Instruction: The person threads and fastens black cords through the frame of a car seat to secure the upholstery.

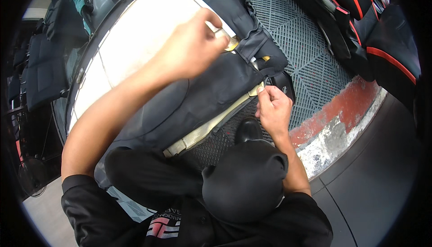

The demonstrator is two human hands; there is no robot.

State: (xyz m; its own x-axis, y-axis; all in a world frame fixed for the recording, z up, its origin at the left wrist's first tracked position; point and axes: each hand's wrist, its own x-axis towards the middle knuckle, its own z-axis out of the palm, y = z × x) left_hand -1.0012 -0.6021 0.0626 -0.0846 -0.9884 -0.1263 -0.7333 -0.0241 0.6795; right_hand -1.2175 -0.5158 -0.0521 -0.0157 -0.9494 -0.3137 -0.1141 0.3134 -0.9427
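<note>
A black seat cover (166,103) lies in front of me, partly over a large, brightly lit white panel (135,35). My right hand (274,110) pinches the end of a pale yellow strip (211,128) that runs along the cover's near edge. Above the far side of the cover, my left hand (193,44) is raised with its fingers curled and the thumb near the index finger. Whatever lies between those fingertips, if anything, is too small to make out. Close by the left fingertips shows a yellow patch (232,44) at the white panel's edge.
Grey grid floor tiles (288,31) lie beyond the cover, ending at a worn red and white painted strip (337,121). Black seats with red trim (391,53) stand at the right. Dark seats (45,71) are at the left. My black shoe (249,130) is beside the cover.
</note>
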